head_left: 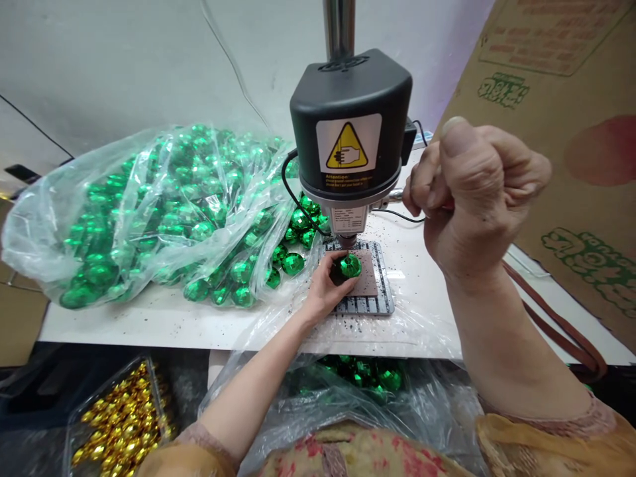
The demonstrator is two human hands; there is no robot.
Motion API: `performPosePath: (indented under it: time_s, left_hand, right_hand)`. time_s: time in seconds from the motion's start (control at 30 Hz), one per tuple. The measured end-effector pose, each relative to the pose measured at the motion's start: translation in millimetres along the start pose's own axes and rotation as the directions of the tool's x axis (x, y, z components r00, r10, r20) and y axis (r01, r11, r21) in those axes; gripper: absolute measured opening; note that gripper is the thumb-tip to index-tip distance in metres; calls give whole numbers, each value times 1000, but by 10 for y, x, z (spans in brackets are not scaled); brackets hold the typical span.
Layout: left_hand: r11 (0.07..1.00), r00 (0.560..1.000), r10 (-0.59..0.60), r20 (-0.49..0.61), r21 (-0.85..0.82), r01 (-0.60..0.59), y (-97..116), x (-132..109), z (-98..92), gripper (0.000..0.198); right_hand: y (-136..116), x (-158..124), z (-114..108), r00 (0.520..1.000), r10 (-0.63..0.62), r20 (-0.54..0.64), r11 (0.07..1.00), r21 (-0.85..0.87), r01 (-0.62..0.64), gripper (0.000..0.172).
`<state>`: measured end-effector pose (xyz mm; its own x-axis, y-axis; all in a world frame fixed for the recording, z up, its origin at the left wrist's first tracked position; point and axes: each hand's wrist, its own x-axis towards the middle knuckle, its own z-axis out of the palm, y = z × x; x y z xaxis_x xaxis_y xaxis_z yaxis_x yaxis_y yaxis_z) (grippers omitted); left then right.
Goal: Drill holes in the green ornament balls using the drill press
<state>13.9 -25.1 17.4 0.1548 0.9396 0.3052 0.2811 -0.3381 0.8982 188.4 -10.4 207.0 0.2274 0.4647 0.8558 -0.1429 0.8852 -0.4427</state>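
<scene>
My left hand (325, 285) pinches a shiny green faceted ball (350, 265) and holds it on the brown pad (369, 275) of a small bench drill press (350, 129), right under the drill tip (346, 242). My right hand (472, 192) is raised to the right of the machine head, closed in a fist round the press's lever, of which only a red bit shows between the fingers.
A big clear plastic bag (149, 212) full of green balls lies on the white table (149, 318) at the left. Another bag with green balls (368, 377) hangs below the table edge. A tray of gold balls (119, 417) sits lower left. A cardboard box (561, 132) leans at the right.
</scene>
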Motion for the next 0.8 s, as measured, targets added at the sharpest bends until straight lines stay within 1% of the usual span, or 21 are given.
performPosePath:
  time_s: [0.13,0.3,0.37,0.47,0.63,0.8]
  left_hand:
    - [1000,1000,-19,-3,-8,19,31,-10,10,52]
    - [999,1000,-26,10,-20,26,43,-16,-12,52]
    - [1000,1000,-21,8,-21,21,33,-16,-10,52]
    - [999,1000,5,2,-41,-5,11,-16,-3,52]
    - [999,1000,26,-16,-45,-27,-22,-19,-5,52]
    - [997,999,43,-23,-61,-44,-30,-24,2,52]
  right_hand:
    - [-26,-18,8,1000,-4,-5,999,-34,4,44]
    - [-13,-153,36,994,-52,-91,991,-131,40,48]
    - [8,-220,38,991,-86,-103,986,-154,70,50]
    - [43,-294,23,983,-158,-93,977,-157,142,55]
    - [94,-357,-13,982,-170,-80,971,-185,153,57]
    - [138,-413,-50,971,-231,-59,961,-169,218,58]
